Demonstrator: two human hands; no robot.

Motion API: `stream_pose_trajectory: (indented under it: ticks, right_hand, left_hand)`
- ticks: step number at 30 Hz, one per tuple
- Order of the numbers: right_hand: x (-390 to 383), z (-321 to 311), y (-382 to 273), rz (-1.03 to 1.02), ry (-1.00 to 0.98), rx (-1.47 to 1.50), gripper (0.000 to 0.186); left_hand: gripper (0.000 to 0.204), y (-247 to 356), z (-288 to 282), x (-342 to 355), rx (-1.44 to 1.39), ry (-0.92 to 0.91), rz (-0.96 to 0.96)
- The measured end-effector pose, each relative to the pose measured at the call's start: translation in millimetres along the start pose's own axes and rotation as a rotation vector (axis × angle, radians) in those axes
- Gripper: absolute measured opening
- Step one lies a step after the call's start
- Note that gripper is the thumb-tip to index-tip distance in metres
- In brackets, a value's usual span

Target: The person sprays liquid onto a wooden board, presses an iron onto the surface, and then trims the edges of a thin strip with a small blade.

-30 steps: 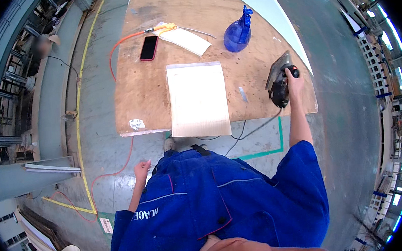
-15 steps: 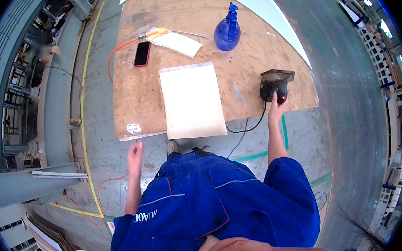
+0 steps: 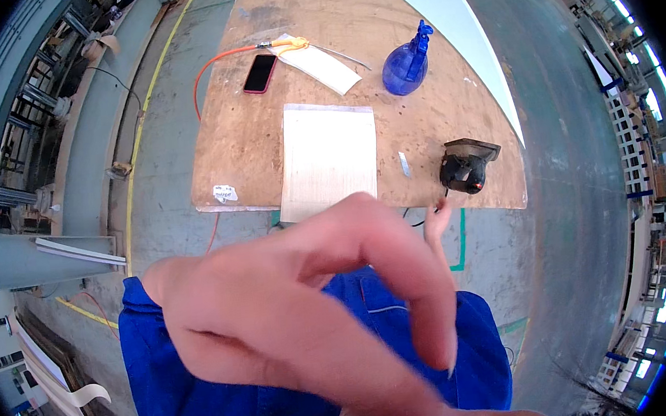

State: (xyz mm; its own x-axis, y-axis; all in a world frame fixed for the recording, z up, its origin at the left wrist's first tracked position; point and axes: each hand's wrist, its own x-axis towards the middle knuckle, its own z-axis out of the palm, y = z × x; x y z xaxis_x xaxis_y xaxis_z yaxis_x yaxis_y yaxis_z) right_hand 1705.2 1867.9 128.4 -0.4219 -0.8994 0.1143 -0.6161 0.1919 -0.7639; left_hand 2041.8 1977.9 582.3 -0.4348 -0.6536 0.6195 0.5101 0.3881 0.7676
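Close to the camera, my left hand [image 3: 277,298] is raised and fills much of the lower view. Its fingers are bent but apart, with nothing seen in them. My right hand [image 3: 437,219] is at the table's near edge, just below a black power sander [image 3: 464,178] and off its body. Its fingers look curled beside the sander's cord [image 3: 447,193]; the hand hides part of that cord, so any hold on it is unclear. The sander rests with its flat pad up and away from me. A pale wood-grain panel [image 3: 329,157] lies before me, its lower end covered by my left hand.
On the wooden table [image 3: 238,149] are a blue spray bottle [image 3: 406,69], a phone [image 3: 261,74], and an air blow gun [image 3: 293,44] on an orange hose [image 3: 219,58], by a white strip [image 3: 330,73]. A pale sheet [image 3: 459,26] lies along the far right edge. A grey column [image 3: 8,253] stands left.
My left hand has risen from beside the table's left corner to close before the camera. My right hand has let go of the sander and dropped toward me. The view has shifted.
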Motion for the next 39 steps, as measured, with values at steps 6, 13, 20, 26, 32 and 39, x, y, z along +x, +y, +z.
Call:
stream_pose_trajectory:
  ticks: [6, 13, 20, 26, 32, 39]
  right_hand:
    - [-14.9, 20.9, -27.3, -0.131, -0.201, -0.136, 0.026]
    - [14.9, 40.5, -73.6, -0.321, -0.236, -0.389, 0.026]
    - [38.6, 65.4, -91.2, -0.214, -0.245, -0.608, 0.032]
    - [52.8, 77.1, -107.8, -0.149, -0.383, -0.694, 0.034]
    - [54.7, 91.4, -88.7, -0.229, -0.323, -0.692, 0.029]
    - [63.4, 104.0, -72.3, -0.078, -0.294, -0.571, 0.029]
  left_hand:
    - [0.009, 9.5, -34.9, -19.9, -0.151, -0.086, 0.038]
    - [0.008, 29.3, -83.8, -45.6, -0.205, -0.079, 0.094]
    - [0.017, 18.1, -148.0, -102.3, 0.543, 0.472, -0.133]
    - [0.018, -146.8, -237.0, -250.7, 1.085, 0.984, -0.718]
    - [0.034, -221.4, -237.2, -330.9, 1.658, 0.892, -1.104]
    - [0.047, -280.4, -264.6, -323.6, 2.029, 1.053, -1.105]
